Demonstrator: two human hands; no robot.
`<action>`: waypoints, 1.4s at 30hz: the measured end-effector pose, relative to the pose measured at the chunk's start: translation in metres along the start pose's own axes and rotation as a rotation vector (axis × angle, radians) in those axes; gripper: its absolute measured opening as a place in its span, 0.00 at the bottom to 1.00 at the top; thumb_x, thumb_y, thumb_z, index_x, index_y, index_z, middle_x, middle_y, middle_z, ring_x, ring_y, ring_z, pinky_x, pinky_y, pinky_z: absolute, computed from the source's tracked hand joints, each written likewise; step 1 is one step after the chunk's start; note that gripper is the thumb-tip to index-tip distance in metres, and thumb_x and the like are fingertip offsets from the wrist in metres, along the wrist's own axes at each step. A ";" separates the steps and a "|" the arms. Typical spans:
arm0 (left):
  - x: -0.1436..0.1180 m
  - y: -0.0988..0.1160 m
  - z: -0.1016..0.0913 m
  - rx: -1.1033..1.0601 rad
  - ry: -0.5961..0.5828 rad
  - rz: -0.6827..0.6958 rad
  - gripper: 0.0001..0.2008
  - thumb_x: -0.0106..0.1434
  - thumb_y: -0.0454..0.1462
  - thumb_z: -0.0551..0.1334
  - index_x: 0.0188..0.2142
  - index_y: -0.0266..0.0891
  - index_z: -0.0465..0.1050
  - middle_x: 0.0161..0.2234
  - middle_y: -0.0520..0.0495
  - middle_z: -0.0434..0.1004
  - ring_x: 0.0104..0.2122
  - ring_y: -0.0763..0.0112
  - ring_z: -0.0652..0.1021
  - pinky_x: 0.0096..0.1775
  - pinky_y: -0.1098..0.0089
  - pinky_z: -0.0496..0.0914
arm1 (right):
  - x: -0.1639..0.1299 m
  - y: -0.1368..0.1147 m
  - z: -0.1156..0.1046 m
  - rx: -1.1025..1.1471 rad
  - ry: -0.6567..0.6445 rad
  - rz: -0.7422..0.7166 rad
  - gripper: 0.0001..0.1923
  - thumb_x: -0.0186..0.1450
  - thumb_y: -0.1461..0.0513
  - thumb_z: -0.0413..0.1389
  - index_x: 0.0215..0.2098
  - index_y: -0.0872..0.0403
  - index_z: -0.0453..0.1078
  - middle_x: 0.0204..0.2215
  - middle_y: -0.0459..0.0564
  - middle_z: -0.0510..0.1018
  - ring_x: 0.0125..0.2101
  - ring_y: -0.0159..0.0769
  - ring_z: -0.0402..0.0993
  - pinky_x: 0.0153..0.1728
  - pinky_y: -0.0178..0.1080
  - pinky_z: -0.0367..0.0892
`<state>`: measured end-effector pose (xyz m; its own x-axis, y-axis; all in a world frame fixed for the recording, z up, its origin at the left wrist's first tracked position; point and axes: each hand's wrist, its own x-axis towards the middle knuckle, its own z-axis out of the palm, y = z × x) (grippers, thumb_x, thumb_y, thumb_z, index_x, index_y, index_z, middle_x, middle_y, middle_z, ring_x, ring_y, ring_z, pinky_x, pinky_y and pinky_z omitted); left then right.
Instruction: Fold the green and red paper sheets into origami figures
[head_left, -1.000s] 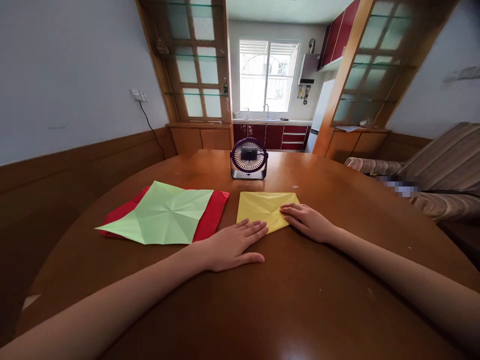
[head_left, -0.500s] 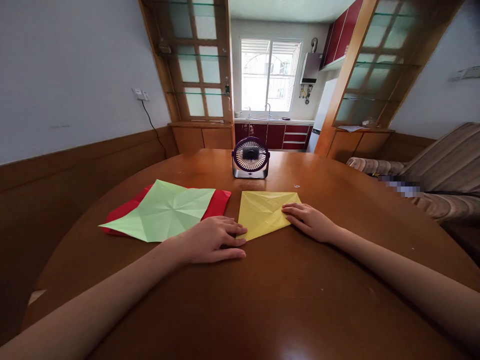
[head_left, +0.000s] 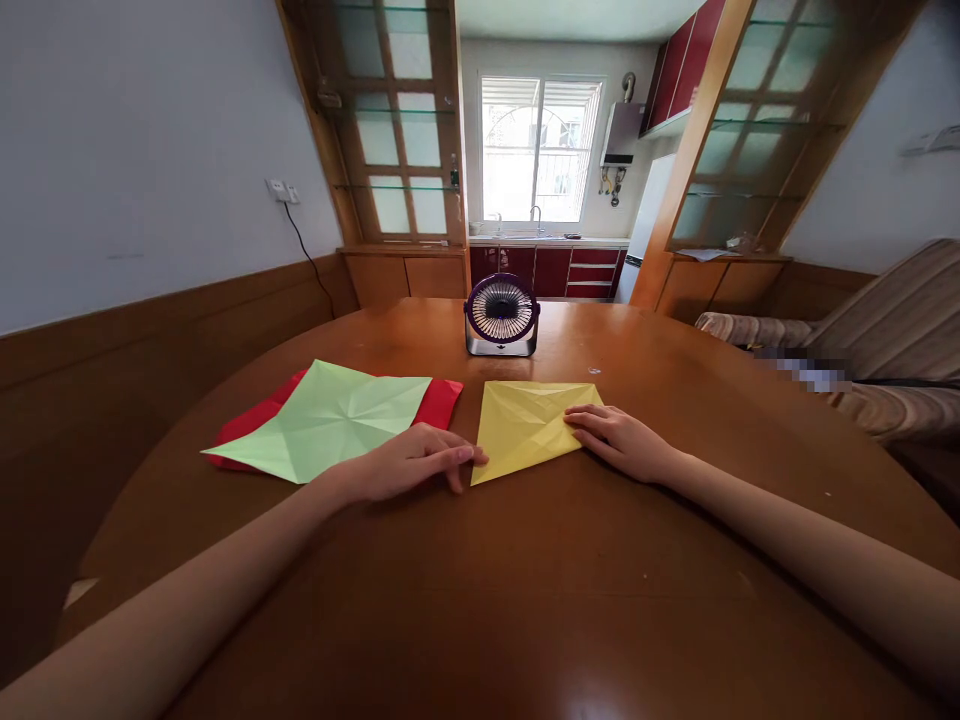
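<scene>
Small round purple desk fan on the brown wooden table, beyond the fingers; striped sofa rightward

Single head cam, looked forward and down across the table; forearms entered close from the bottom edge, fan mid-distance, kitchen window far. No second view.
</scene>
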<state>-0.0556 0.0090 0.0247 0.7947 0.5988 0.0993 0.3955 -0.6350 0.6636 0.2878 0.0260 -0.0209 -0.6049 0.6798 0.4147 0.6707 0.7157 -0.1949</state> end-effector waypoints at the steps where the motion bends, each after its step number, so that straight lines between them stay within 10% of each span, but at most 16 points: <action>1: 0.001 0.000 0.003 0.014 0.047 0.008 0.26 0.73 0.48 0.46 0.34 0.40 0.80 0.53 0.47 0.75 0.54 0.64 0.74 0.55 0.62 0.67 | 0.000 0.000 0.000 0.001 0.000 -0.001 0.18 0.72 0.56 0.45 0.53 0.50 0.70 0.51 0.54 0.76 0.51 0.45 0.72 0.53 0.51 0.69; 6: 0.011 0.008 0.026 0.274 0.041 0.075 0.25 0.73 0.48 0.45 0.65 0.44 0.57 0.68 0.49 0.49 0.67 0.64 0.54 0.65 0.58 0.50 | 0.000 0.000 0.001 -0.011 -0.009 -0.008 0.18 0.72 0.57 0.45 0.53 0.50 0.70 0.51 0.54 0.76 0.51 0.45 0.72 0.52 0.51 0.69; 16: 0.023 0.014 0.046 0.473 -0.226 0.161 0.39 0.69 0.56 0.45 0.69 0.35 0.35 0.69 0.42 0.33 0.68 0.61 0.42 0.67 0.59 0.36 | 0.000 0.001 0.000 -0.028 -0.027 -0.006 0.18 0.72 0.57 0.45 0.53 0.51 0.70 0.52 0.54 0.75 0.51 0.44 0.72 0.53 0.50 0.68; 29: 0.024 0.019 0.047 0.443 -0.211 0.115 0.38 0.69 0.57 0.44 0.69 0.36 0.41 0.69 0.42 0.37 0.68 0.60 0.45 0.66 0.59 0.38 | 0.000 -0.004 -0.002 -0.059 -0.013 0.052 0.16 0.71 0.58 0.47 0.48 0.54 0.73 0.49 0.56 0.77 0.49 0.44 0.74 0.51 0.48 0.69; 42: 0.045 0.023 0.063 0.714 -0.009 0.173 0.37 0.68 0.58 0.45 0.64 0.34 0.59 0.57 0.36 0.67 0.53 0.52 0.68 0.55 0.57 0.60 | 0.000 -0.005 -0.002 -0.006 0.019 0.052 0.15 0.70 0.58 0.48 0.47 0.51 0.74 0.48 0.54 0.77 0.48 0.44 0.74 0.51 0.49 0.69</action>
<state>0.0182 -0.0093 -0.0020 0.8755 0.4591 0.1509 0.4653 -0.8851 -0.0065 0.2856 0.0220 -0.0183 -0.5610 0.7126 0.4212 0.7033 0.6787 -0.2114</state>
